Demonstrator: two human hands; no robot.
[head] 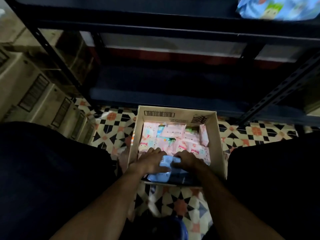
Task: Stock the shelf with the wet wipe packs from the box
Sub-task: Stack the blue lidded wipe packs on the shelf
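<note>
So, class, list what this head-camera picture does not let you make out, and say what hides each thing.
Head view:
1. Print on the blue pack: covered by the left hand and right hand, blurred.
2. Number of pink packs in the box: lower layers hidden beneath the top ones.
3. Shelved pack: cut by the top edge, blurred.
4. Lower shelf: too dark.

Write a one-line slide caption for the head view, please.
Left hand and right hand hold a blue pack in the cardboard box of pink packs, before a dark shelf.
</note>
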